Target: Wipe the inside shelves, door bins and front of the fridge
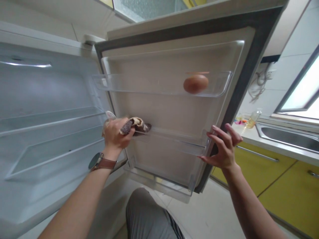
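Note:
My left hand (116, 132) is closed around a bunched brown and cream cloth (139, 124). The cloth touches the left part of the middle clear door shelf (179, 142) of the opened fridge door (169, 113). At that shelf's right end, my right hand (221, 146) has its thumb low and its fingers above, gripping the end beside the dark door seal (245, 73). Part of the cloth is hidden inside my left fist.
A brown egg (196, 83) sits in the upper door shelf (149, 84). Fridge shelves (62, 118) stand at left, and a lower door shelf (159, 184) hangs near my knee (149, 212). Yellow cabinets (269, 176) and a sink (291, 134) are at right.

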`<state>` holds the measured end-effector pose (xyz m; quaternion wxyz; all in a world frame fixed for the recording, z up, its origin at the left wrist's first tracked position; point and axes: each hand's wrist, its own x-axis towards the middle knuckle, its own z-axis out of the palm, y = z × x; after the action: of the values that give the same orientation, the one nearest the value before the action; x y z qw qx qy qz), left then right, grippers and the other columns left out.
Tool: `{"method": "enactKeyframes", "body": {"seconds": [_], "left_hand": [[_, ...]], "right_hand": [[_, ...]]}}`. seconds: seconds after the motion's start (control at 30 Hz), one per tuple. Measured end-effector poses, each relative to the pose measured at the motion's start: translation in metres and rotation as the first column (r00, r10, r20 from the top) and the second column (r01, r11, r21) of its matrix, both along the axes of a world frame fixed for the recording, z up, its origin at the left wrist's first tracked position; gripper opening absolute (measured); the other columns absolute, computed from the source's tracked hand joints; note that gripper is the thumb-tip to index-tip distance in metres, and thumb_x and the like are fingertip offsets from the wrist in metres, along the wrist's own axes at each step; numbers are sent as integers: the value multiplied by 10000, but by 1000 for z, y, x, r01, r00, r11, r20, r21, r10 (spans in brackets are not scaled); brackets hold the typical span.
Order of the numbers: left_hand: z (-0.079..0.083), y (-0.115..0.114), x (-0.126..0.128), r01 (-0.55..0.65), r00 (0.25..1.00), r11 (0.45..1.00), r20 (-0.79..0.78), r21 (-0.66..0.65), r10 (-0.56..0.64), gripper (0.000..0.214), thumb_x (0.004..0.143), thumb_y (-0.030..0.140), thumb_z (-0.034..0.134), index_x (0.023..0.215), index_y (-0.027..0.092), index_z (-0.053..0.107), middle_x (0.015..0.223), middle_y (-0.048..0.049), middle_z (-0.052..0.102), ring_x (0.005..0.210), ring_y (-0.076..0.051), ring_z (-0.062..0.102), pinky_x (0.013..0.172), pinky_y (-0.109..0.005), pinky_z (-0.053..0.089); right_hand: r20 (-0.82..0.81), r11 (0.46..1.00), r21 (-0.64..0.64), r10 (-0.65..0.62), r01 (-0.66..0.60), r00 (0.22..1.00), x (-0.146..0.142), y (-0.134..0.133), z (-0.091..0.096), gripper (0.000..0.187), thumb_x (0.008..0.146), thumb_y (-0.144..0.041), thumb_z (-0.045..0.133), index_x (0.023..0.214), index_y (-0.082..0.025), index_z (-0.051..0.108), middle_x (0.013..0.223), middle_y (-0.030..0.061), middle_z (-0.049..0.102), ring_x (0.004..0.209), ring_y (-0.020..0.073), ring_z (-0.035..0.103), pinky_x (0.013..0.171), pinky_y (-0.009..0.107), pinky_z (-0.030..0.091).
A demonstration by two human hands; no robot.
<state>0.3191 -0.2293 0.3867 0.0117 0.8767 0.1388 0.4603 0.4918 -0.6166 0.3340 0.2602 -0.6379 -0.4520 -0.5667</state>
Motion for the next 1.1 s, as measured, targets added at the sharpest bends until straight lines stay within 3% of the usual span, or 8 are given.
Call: {"method": "enactKeyframes", "body": {"seconds": [0.13,0.3,0.47,0.57,0.67,0.8,0.93,1.1], "left_hand": [[-2,8,-4,28,1000,999,13,16,-28,234,865,425,488,796,245,621,805,-92,670,883,-318,665,833,-427,460],[0,14,-7,82,997,997,11,14,-82,262,892,429,468,784,239,613,804,-86,663,861,-308,660,809,-414,448],[4,8,-5,62,997,998,-46,1,-62,289,919,445,445,820,239,623,839,-82,691,872,-300,670,806,-395,445],[4,5,-3,37,998,999,-42,9,-36,300,927,452,445,835,232,629,841,-86,691,856,-301,669,799,-395,437],[4,3,-1,33,999,999,-32,19,-33,303,918,461,458,829,229,631,809,-91,676,844,-314,667,786,-400,436],[4,-1,2,7,998,1000,-58,25,-6,294,913,455,468,841,235,650,810,-89,685,853,-313,672,780,-398,438],[6,-7,4,-15,999,999,-52,36,17,283,920,442,480,848,245,669,810,-82,702,850,-306,677,757,-387,429],[14,-19,3,-26,997,999,-77,32,29,304,928,421,470,808,244,686,789,-81,723,795,-296,684,693,-367,382]], "right_hand": [[-16,1000,12,2,-1,1000,3,-6,-1,746,606,-614,911,1265,-373,656,1500,59,483,1574,508,164,1217,742,245],[-115,987,125,113,-99,987,-2,3,-3,935,611,-627,906,1426,-392,515,1624,73,287,1599,518,77,1251,787,169],[-156,977,169,160,-133,975,14,5,-8,1064,617,-732,871,1512,-387,410,1636,94,229,1587,483,178,1254,767,211],[-206,940,276,260,-199,944,32,4,-11,1012,735,-794,748,1562,-372,342,1650,112,216,1594,423,204,1249,713,283],[-339,876,402,411,-265,846,52,5,-16,912,890,-736,602,1617,-351,209,1587,140,385,1516,363,398,1184,671,399],[-465,822,461,545,-335,698,73,11,-21,914,916,-641,606,1636,-295,161,1465,151,571,1369,342,583,1143,609,463],[-441,776,518,602,-360,666,84,16,-22,912,899,-632,628,1625,-277,206,1462,153,584,1352,336,599,1135,569,482],[-440,768,532,611,-358,658,85,17,-23,868,903,-593,653,1611,-282,259,1509,148,550,1401,331,555,1167,558,451]]}}
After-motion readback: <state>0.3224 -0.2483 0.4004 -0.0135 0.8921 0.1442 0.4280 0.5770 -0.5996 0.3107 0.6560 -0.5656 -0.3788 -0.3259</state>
